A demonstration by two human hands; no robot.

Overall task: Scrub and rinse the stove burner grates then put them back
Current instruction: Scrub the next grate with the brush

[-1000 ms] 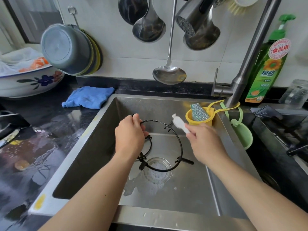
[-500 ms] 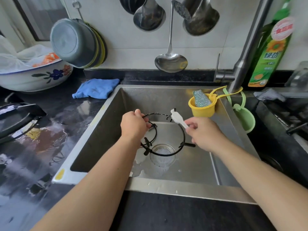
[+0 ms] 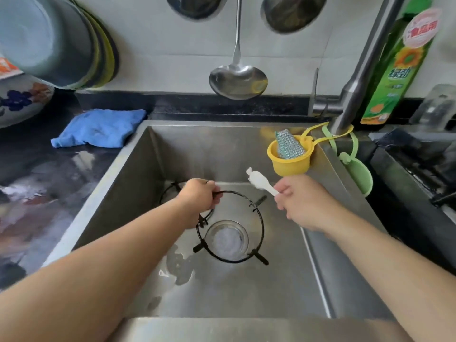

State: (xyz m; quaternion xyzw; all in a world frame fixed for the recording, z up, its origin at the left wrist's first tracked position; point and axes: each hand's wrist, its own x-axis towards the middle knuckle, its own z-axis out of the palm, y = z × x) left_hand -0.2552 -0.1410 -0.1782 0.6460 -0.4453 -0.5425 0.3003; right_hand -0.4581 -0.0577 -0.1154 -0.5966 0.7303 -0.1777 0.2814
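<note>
Left hand grips the black grate in the sink; right hand pinches a white brush, probably a toothbrush. Scrubbing stage; rinsing and replacing remain.

white tiled wall behind; dark glossy table, wet with reflections; steel sink set into it; steel tap at right; soft daylight.
</note>
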